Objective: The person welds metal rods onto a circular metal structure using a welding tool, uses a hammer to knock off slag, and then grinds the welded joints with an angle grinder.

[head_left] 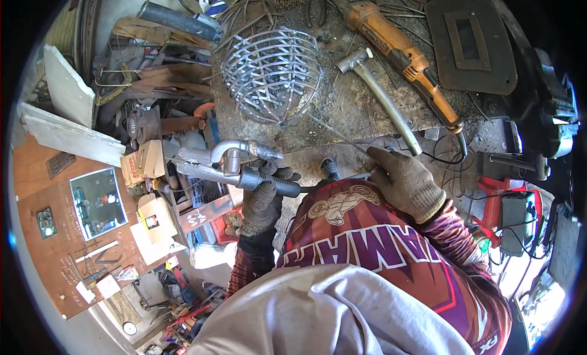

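Observation:
My left hand (262,205), in a knitted work glove, is closed around the dark ribbed handle of a welding electrode holder (244,176). The holder's metal jaws point left, past the front edge of the workbench. My right hand (408,182), gloved too, is on the right in front of my body, fingers drawn together at the end of a thin welding rod (339,135). That rod slants up and left over the bench edge toward a round cage of welded metal bars (272,74). The rod's far tip ends close to the cage's lower right side.
On the workbench (361,110) lie a metal-handled hammer (382,98), an orange angle grinder (403,55) and a dark welding shield (471,46). A metal pipe (177,20) and scrap crowd the left. A red-framed machine (501,202) with cables stands at the right.

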Action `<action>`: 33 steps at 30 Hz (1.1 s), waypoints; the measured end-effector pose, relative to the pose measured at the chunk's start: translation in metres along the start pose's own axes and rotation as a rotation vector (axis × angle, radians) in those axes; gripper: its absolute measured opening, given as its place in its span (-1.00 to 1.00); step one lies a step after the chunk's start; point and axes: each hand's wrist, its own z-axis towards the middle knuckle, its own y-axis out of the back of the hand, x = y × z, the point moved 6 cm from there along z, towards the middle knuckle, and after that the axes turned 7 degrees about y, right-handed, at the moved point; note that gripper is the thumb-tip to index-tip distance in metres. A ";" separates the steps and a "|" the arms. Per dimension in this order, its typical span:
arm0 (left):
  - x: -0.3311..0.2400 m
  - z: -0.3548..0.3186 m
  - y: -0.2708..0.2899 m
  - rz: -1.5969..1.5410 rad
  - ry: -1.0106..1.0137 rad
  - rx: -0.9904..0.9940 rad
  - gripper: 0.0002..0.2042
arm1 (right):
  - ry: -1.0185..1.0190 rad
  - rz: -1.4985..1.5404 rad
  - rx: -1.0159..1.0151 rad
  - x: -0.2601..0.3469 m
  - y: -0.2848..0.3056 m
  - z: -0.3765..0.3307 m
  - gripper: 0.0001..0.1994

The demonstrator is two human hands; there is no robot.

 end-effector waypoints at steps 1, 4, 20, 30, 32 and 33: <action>0.000 0.003 0.003 -0.063 0.022 0.039 -0.39 | 0.005 0.026 -0.026 0.004 -0.003 -0.002 -0.56; -0.008 0.008 0.011 -0.146 0.039 0.107 -0.36 | 0.102 0.026 -0.137 0.018 -0.014 -0.004 -0.55; -0.025 0.025 0.130 -0.434 0.150 0.333 -0.64 | -0.032 0.221 -0.365 0.129 -0.142 0.016 -0.59; -0.093 0.011 0.117 -0.177 0.016 0.392 -0.77 | -0.228 0.406 -0.321 0.155 -0.155 0.001 -0.61; -0.096 0.012 0.108 -0.119 0.024 0.447 -0.82 | -0.159 0.519 -0.324 0.156 -0.152 0.011 -0.55; -0.096 0.007 0.096 -0.197 0.147 0.367 -0.88 | -0.044 0.496 -0.369 0.154 -0.151 0.019 -0.50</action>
